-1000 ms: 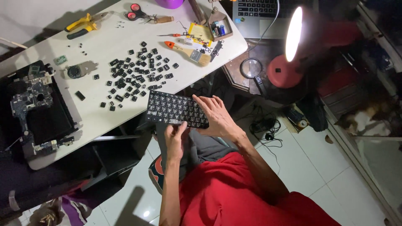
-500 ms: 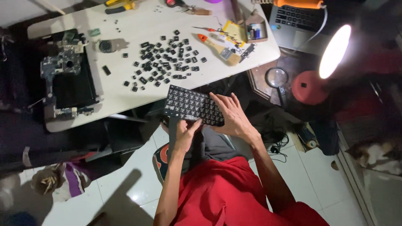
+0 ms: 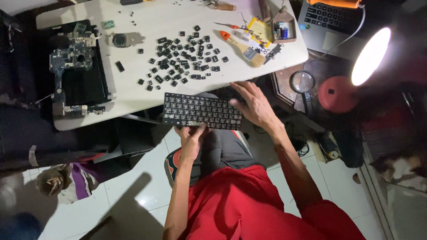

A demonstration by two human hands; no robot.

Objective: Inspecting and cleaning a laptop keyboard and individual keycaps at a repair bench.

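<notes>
A black laptop keyboard panel [image 3: 200, 111] with its keycaps off rests over my lap at the near edge of the white table [image 3: 178, 15]. My left hand [image 3: 192, 138] holds its near long edge from below. My right hand [image 3: 251, 103] grips its right end, fingers spread over the top. Several loose black keycaps [image 3: 182, 60] lie scattered on the table just beyond the panel.
A stripped laptop base with a circuit board [image 3: 78, 71] lies at the table's left. A brush [image 3: 242, 48], a small parts box [image 3: 282, 24] and tools lie at the right. Off the table stand an open laptop [image 3: 331, 20], a magnifier [image 3: 302, 82] and a lit red lamp [image 3: 356, 80].
The view has shifted so the table sits higher and further right in frame. My right hand has slid from the panel's top face to its right end; the left hand stays under the near edge.
</notes>
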